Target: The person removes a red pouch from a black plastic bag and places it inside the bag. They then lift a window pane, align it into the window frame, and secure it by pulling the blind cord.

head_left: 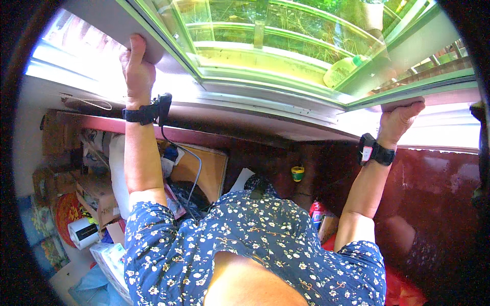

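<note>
A glazed window sash [245, 56] with a grey frame spans the top of the head view. My left hand [138, 74] grips its left side, the thumb lying along the frame's face and the fingers mostly hidden. At the lower right corner my right hand [399, 122] is closed round the frame's edge, its thumb side outward. Both arms are stretched out and wide apart. Through the glass show curved railings, greenery and a yellowish bottle [341, 71] with a green cap.
Below the sash runs a pale window sill [229, 102]. Down on the left are a cardboard box [99, 196], a white cylindrical container [84, 233] and a brown board [201, 168]. A small yellow-green object [297, 173] sits by the dark red panel [434, 204]. A cable [196, 173] hangs from my left wrist.
</note>
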Motion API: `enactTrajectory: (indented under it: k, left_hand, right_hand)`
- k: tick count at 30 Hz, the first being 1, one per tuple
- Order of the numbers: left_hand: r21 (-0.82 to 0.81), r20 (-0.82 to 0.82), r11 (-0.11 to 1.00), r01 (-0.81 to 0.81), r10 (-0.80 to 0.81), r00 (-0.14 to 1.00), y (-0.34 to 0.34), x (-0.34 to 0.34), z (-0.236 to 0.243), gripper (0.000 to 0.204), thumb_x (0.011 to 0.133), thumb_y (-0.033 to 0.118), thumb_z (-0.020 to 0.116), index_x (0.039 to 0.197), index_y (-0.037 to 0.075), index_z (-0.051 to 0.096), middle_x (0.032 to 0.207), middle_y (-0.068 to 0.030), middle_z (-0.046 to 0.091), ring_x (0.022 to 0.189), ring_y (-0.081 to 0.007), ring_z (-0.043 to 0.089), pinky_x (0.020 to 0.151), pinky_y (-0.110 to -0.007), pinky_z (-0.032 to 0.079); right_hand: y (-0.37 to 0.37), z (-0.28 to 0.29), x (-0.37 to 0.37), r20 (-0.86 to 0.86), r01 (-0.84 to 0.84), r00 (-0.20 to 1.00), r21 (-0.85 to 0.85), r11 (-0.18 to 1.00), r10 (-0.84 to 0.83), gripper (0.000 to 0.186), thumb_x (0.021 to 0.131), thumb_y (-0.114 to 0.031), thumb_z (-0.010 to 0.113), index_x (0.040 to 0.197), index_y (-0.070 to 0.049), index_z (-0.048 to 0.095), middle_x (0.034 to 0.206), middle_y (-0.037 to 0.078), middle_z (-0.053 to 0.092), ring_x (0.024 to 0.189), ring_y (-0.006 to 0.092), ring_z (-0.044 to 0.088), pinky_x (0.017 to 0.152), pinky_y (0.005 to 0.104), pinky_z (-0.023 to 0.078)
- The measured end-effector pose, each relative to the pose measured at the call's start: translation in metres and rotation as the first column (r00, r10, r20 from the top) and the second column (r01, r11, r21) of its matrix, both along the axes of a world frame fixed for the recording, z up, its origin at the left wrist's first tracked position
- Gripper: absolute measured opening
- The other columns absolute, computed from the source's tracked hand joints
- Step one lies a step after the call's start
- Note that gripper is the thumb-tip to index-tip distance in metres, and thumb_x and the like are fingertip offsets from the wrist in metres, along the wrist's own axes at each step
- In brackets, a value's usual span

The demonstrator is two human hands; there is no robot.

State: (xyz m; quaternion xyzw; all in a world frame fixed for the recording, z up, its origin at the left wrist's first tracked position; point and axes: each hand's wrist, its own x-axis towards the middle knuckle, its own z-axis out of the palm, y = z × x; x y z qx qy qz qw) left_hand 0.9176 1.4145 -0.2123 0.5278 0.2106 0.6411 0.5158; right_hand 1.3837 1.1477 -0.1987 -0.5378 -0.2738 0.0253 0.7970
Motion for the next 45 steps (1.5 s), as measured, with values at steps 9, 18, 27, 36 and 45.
enactTrajectory:
  k: [9,18,27,36,45]
  left_hand:
    - [-0.036,0.034,0.999,0.037,-0.036,0.999,0.014,-0.008,-0.011,0.046,0.09,0.033,0.072,0.12,0.001,0.059,0.112,-0.0052,0.062,0.103,-0.017,0.055,0.095,-0.032,0.042]
    - [-0.1,0.015,0.994,-0.044,0.046,0.999,0.023,0.005,0.003,0.041,0.095,0.037,0.065,0.117,0.003,0.059,0.107,-0.0055,0.062,0.1,-0.0159,0.055,0.093,-0.031,0.041]
    - [0.736,-0.608,0.674,0.062,0.699,-0.378,0.056,-0.044,0.011,0.028,0.088,0.024,0.067,0.107,0.004,0.062,0.096,-0.0101,0.067,0.083,-0.0235,0.064,0.072,-0.038,0.051]
    - [0.649,-0.751,0.761,0.017,0.643,-0.15,0.065,-0.005,0.04,0.029,0.088,0.023,0.068,0.108,0.004,0.061,0.098,-0.0103,0.067,0.085,-0.0237,0.064,0.073,-0.038,0.051]
    - [0.632,-0.759,0.774,0.028,0.626,-0.182,0.065,0.034,0.053,0.03,0.087,0.022,0.068,0.11,0.004,0.061,0.099,-0.0106,0.067,0.086,-0.0239,0.064,0.074,-0.038,0.051]
  right_hand:
    - [-0.001,-0.01,0.004,0.065,-0.103,0.993,0.013,0.995,0.102,0.081,0.079,-0.08,0.051,0.118,-0.009,0.052,0.105,0.009,0.063,0.088,0.0196,0.064,0.066,0.0318,0.056]
    - [-0.007,-0.001,0.047,-0.266,-0.247,0.914,0.235,0.94,0.306,0.084,0.089,-0.072,0.045,0.137,-0.003,0.045,0.119,0.015,0.061,0.112,0.0288,0.058,0.115,0.0472,0.03]
    - [0.004,0.016,0.087,-0.131,-0.516,0.85,-0.019,0.856,0.51,0.045,0.094,-0.025,0.067,0.131,-0.005,0.053,0.102,0.004,0.062,0.088,0.0136,0.06,0.08,0.0315,0.052]
    - [0.009,0.005,0.119,-0.183,-0.401,0.914,-0.286,0.87,0.361,0.022,0.084,-0.029,0.073,0.09,-0.012,0.06,0.074,-0.004,0.055,0.07,0.0139,0.057,0.063,0.0283,0.05]
    - [0.017,-0.051,0.229,0.788,0.702,0.157,-0.513,0.493,0.596,0.028,0.076,-0.039,0.063,0.068,-0.022,0.043,0.07,-0.003,0.046,0.072,0.0199,0.051,0.073,0.0404,0.044]
